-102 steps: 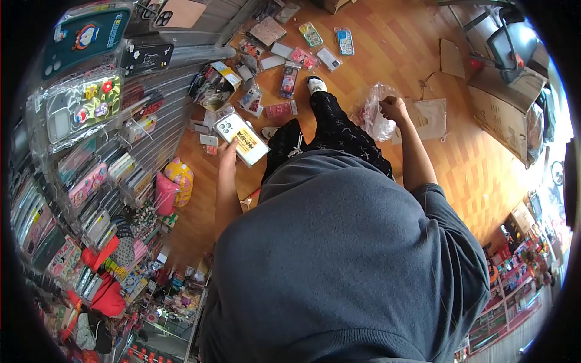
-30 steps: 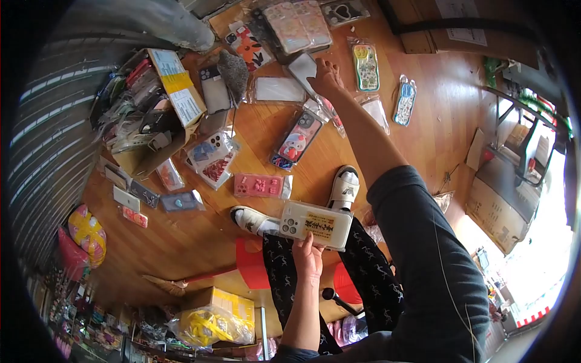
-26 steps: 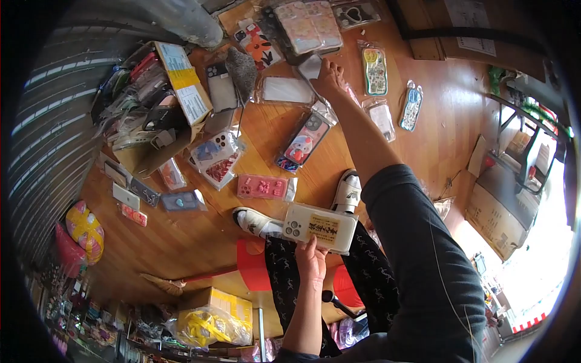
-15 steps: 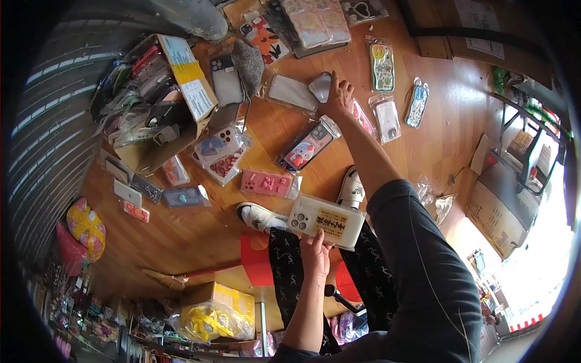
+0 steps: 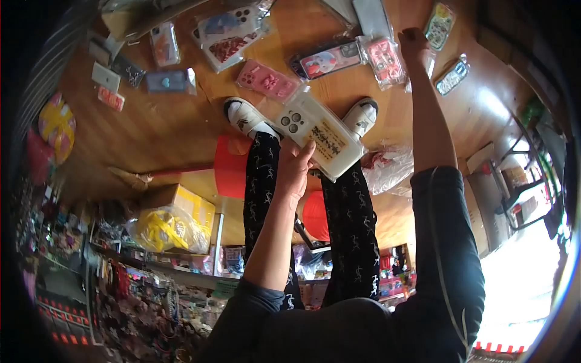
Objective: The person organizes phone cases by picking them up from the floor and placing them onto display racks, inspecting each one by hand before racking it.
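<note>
My left hand (image 5: 296,166) is closed round the lower edge of a pale phone case (image 5: 324,134) in clear packaging, thumb on top, held above my legs. Its face has large camera holes and a gold label with dark characters. Farther out, my right hand (image 5: 415,47) is over the floor, its fingers bent away and blurred. Partly behind that wrist lies a clear wrapped phone case (image 5: 429,65). A pink patterned phone case (image 5: 385,60) lies just left of it, and a grey phone case (image 5: 372,19) is above the pink one.
Several wrapped phone cases lie about the wooden floor (image 5: 181,124), among them a pink one with raised bows (image 5: 267,80) and a blue one (image 5: 169,81). A red stool (image 5: 231,166) is by my legs. Crumpled plastic (image 5: 387,169) lies right of my shoe (image 5: 361,118).
The view has tilted down towards my body. My right hand has left the grey phone case, which now lies flat on the floor, and moved right. My left hand keeps the pale phone case.
</note>
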### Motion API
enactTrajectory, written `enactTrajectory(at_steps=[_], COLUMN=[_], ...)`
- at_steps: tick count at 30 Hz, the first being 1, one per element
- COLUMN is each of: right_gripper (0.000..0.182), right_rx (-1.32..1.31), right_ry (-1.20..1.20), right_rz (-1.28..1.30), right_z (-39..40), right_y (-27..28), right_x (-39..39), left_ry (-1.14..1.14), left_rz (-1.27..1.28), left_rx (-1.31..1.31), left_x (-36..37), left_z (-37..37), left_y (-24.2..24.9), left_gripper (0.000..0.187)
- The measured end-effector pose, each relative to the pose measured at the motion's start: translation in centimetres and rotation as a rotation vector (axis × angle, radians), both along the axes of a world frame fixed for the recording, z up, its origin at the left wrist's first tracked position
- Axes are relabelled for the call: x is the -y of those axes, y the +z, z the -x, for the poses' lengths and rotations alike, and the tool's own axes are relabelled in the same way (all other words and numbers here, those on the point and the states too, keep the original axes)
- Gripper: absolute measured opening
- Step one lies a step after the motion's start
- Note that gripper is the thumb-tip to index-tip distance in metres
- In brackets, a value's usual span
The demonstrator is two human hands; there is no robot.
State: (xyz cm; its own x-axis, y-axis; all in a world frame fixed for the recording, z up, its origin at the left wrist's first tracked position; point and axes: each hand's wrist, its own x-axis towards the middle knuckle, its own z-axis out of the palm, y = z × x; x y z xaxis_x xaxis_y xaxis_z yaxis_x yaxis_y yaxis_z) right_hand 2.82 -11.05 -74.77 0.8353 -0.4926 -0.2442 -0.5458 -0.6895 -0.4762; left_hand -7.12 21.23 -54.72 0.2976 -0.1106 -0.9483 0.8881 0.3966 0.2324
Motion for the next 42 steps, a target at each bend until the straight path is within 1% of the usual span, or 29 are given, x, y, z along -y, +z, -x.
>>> enactTrajectory(at_steps=[1,3,5,6,7,11,15,17,18,19,20,21,23,24,25,26,27,28,29,31,32,33,34,35,37,38,39,41,42], right_gripper=[0.016,0.018,0.02,0.022,0.02,0.021,0.021,0.021,0.021,0.02,0.022,0.022,0.025,0.026,0.029,0.032,0.03,0.024,0.019,0.017,0.017,0.017,0.016,0.016,0.017,0.017,0.017,0.017,0.019], right_rx=[-0.031,-0.065,-0.101,-0.097,-0.163,-0.158,-0.148,-0.164,-0.144,-0.135,-0.251,-0.262,-0.375,-0.484,-0.491,-0.476,-0.373,-0.52,-0.526,-0.551,-0.486,-0.425,-0.376,-0.384,-0.459,-0.471,-0.477,-0.363,-0.428], right_ry=[0.015,0.013,-0.001,0.048,0.067,0.086,0.093,0.03,0.039,0.043,-0.043,-0.071,-0.154,-0.135,-0.106,0.006,0.207,0.025,-0.089,-0.063,-0.022,0.016,-0.003,-0.006,0.157,0.333,0.346,0.196,0.301], right_rz=[0.021,-0.036,-0.148,-0.117,-0.068,-0.133,-0.18,-0.293,-0.368,-0.476,-0.712,-0.841,-1.25,-1.4,-1.463,-1.252,-1.205,-1.39,-1.343,-1.437,-1.409,-1.383,-1.342,-1.33,-1.216,-0.992,-1.005,-1.072,-1.0], right_z=[0.2,0.9,1.6,1.8,2.0,2.5,2.8,2.9,2.9,3.6,3.2,3.2,3.7,3.6,5.0,4.4,5.8,5.2,5.1,5.0,4.8,4.2,3.8,3.4,3.1,3.0,3.0,3.1,3.4], right_y=[0.0,-0.4,-0.4,0.1,-0.1,1.6,2.8,3.9,4.6,3.5,5.7,7.3,10.3,12.1,11.8,14.7,12.9,14.3,15.3,15.1,15.1,15.8,16.6,17.2,18.4,18.6,18.8,18.9,17.2], right_x=[-0.1,-0.6,-1.4,-2.2,-2.7,-4.5,-5.8,-6.9,-7.7,-8.1,-9.7,-11.2,-13.7,-15.0,-16.0,-17.4,-18.5,-19.3,-20.1,-20.4,-20.6,-21.2,-21.5,-21.2,-21.6,-21.5,-21.6,-21.5,-20.2], left_ry=[0.012,0.002,-0.02,-0.047,-0.044,-0.049,-0.104,-0.112,-0.111,-0.111,-0.106,-0.137,-0.166,-0.182,-0.195,-0.214,-0.236,-0.206,-0.208,-0.137,-0.062,-0.062,-0.014,0.038,0.046,0.059,0.074,0.124,0.086], left_rz=[-0.01,0.024,0.033,0.043,0.047,0.044,0.035,0.033,0.041,0.051,0.055,0.064,0.078,0.011,-0.053,-0.015,0.025,0.016,0.037,-0.013,0.003,0.023,-0.022,-0.072,-0.086,-0.119,-0.149,-0.186,-0.223], left_rx=[0.008,0.003,0.017,0.038,0.045,0.038,0.06,0.067,0.049,0.035,0.047,0.085,0.145,0.108,0.078,0.086,0.087,0.071,0.09,0.138,0.13,0.144,0.156,0.155,0.171,0.195,0.227,0.247,0.265], left_x=[-0.1,-0.4,-0.7,-0.9,-1.0,-1.6,-1.9,-2.0,-2.1,-2.2,-2.3,-2.4,-2.6,-2.5,-2.4,-2.4,-2.5,-2.6,-2.6,-2.9,-2.9,-2.9,-3.0,-3.2,-3.9,-3.8,-3.6,-3.1,-3.0], left_z=[-0.1,0.2,0.4,0.3,0.2,0.6,0.6,0.6,0.6,0.4,0.5,0.9,2.0,2.5,2.3,1.6,1.0,1.0,1.1,0.8,0.3,-0.7,-1.3,-1.4,-1.2,-1.7,-2.1,-2.2,-2.0], left_y=[-0.2,0.0,0.2,0.1,0.2,0.3,0.4,0.7,0.8,0.9,0.7,0.4,-0.1,-0.2,-0.2,0.2,0.7,0.8,0.8,0.6,0.6,0.7,0.9,1.2,1.2,1.6,1.7,1.5,1.6], left_gripper=[0.037,0.035,0.034,0.033,0.033,0.034,0.034,0.033,0.033,0.033,0.033,0.033,0.034,0.034,0.034,0.034,0.034,0.035,0.035,0.036,0.037,0.037,0.038,0.038,0.035,0.033,0.03,0.027,0.025])
